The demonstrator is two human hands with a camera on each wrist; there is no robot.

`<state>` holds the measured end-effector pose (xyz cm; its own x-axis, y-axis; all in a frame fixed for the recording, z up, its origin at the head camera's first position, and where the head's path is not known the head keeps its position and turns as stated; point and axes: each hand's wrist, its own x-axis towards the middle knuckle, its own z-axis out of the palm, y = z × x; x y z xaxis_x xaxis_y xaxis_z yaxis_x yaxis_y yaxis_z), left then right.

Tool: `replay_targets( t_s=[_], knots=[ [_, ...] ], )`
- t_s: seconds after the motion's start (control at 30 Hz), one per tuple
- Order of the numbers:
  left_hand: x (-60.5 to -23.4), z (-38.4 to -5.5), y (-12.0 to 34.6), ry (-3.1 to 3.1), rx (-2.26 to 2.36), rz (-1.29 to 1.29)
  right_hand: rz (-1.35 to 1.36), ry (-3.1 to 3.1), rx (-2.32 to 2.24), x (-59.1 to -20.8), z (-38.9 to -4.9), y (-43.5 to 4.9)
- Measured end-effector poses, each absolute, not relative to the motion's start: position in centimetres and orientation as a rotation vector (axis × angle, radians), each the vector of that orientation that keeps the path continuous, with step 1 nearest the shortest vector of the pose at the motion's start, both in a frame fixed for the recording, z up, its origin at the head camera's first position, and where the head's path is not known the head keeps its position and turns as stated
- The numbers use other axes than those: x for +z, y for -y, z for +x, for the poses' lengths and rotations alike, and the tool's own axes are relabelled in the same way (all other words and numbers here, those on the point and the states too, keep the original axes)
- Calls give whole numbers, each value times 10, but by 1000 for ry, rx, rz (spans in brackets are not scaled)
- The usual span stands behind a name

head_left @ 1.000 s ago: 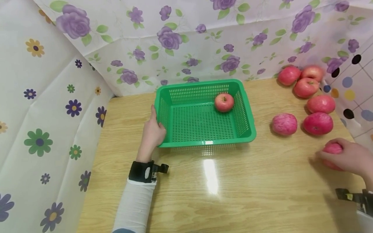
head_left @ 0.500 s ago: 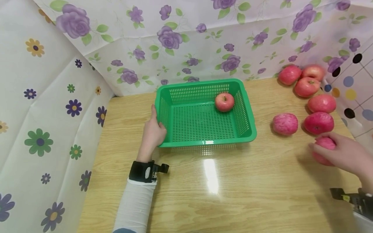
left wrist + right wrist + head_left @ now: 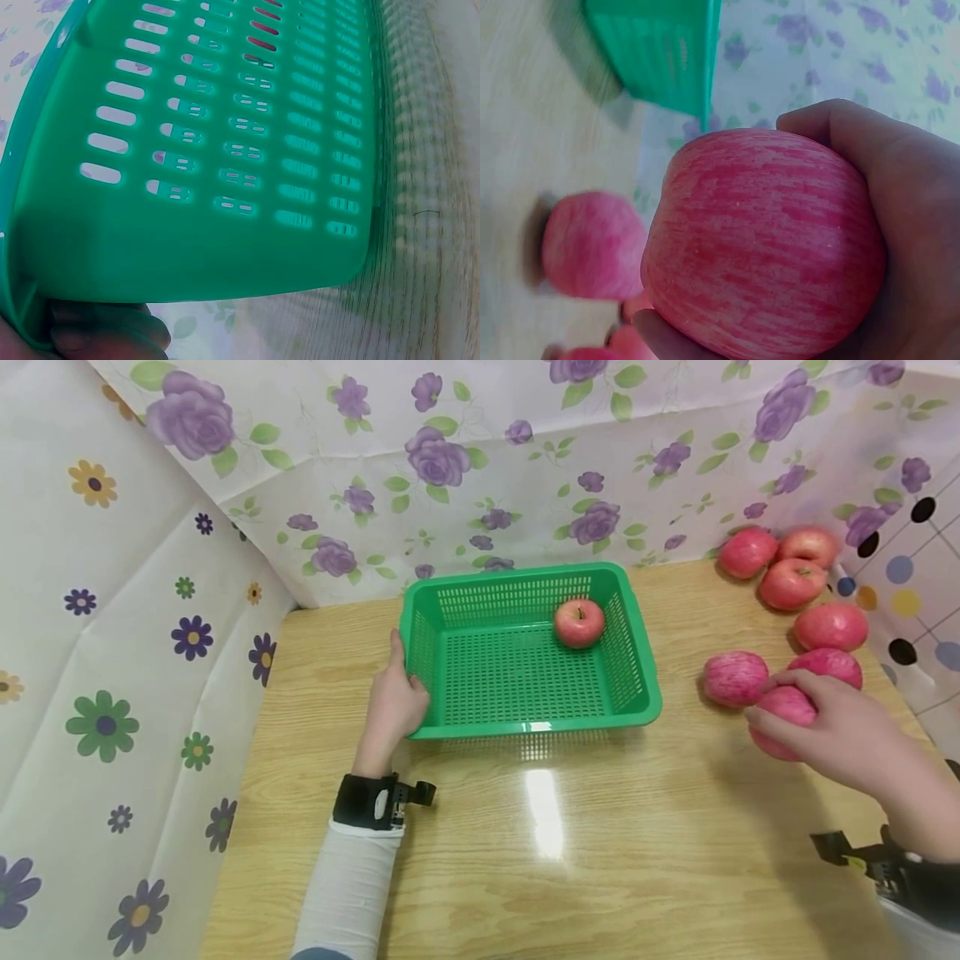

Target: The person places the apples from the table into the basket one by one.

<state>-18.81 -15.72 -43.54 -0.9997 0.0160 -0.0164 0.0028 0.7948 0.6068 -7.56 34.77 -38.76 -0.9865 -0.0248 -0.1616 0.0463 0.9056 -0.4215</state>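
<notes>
My left hand [image 3: 400, 697] grips the left rim of a green plastic basket [image 3: 536, 727], with fingers curled under the edge in the left wrist view. One red apple [image 3: 578, 624] sits inside, in the back right corner. My right hand [image 3: 851, 735] holds a pink-red striped apple [image 3: 765, 244], thumb and fingers around its sides. In the head view this held apple overlaps a loose apple [image 3: 735, 678] on the table and partly hides another apple [image 3: 828, 667] behind it.
Several more apples [image 3: 830, 627] are grouped at the table's back right, near the wall. A floral sheet [image 3: 450, 502] hangs behind the basket, and a flower-patterned sheet [image 3: 135, 660] covers the left side. The wooden table [image 3: 637, 860] shows a bright reflection.
My right hand has carried its apple left and slightly up, from the right edge of the table towards the loose apples. My left hand and the basket have stayed in place.
</notes>
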Motion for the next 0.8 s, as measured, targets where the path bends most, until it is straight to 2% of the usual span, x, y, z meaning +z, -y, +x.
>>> replay_targets(
  t_s=[0.8],
  knots=[
    [-434, -187, 157, -2947, 1006, 17, -220, -3006, -880, -363, -113, -266]
  ],
)
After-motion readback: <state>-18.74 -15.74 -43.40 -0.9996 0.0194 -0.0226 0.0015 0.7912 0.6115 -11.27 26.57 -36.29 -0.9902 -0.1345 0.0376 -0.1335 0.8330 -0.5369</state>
